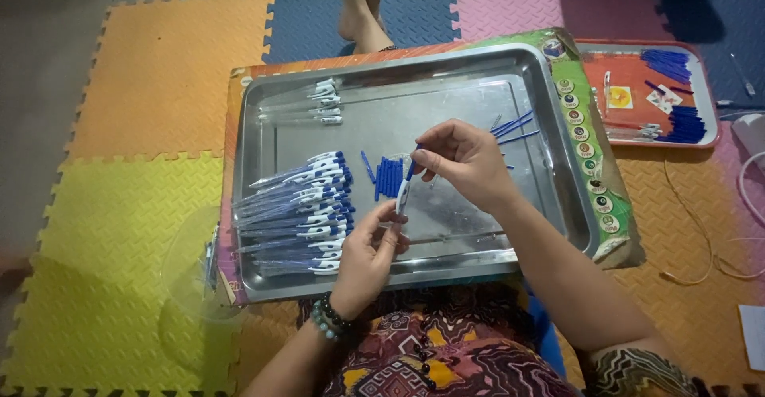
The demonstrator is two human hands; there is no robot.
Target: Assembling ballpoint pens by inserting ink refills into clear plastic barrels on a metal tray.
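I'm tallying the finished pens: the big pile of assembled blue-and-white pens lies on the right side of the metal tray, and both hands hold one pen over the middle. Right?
Not quite. The head view shows the pile of assembled pens on the left side of the metal tray. The left hand and right hand do hold one pen over the middle.

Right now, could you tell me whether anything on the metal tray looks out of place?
Mostly tidy. One blue cap lies slanted apart from the blue cap pile, and a few blue refills lie splayed near the right hand.

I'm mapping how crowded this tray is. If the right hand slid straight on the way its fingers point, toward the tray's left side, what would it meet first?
Probably the small pile of blue caps just past the right hand, then the stack of pens; height above the tray is unclear.
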